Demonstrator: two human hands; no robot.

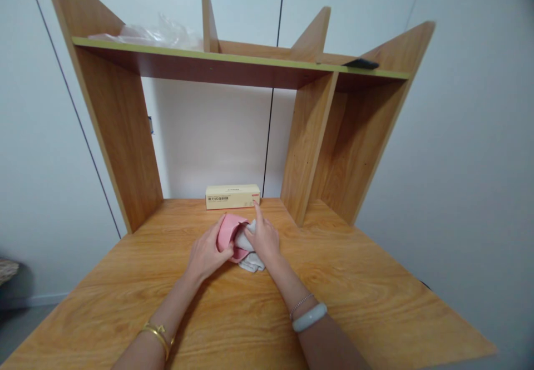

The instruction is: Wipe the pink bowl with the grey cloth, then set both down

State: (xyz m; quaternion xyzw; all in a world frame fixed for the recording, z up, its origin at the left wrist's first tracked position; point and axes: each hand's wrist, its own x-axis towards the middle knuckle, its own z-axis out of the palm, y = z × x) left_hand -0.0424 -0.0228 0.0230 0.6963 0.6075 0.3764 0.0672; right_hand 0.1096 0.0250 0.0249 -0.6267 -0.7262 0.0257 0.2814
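A small pink cloth (228,232) and a whitish cloth (252,261) lie bunched together in the middle of the wooden desk (367,297). My left hand (206,254) grips the pink cloth from the left, fingers curled round it. My right hand (262,237) presses on the whitish cloth from the right, with the index finger stretched out toward the back and the other fingers curled on the fabric. Part of both cloths is hidden under my hands.
A long beige box (232,196) with printed text lies at the back of the desk, just behind my hands. A wooden hutch shelf (233,61) spans above, with a crumpled clear plastic bag (167,33) at left and a dark flat object (362,64) at right.
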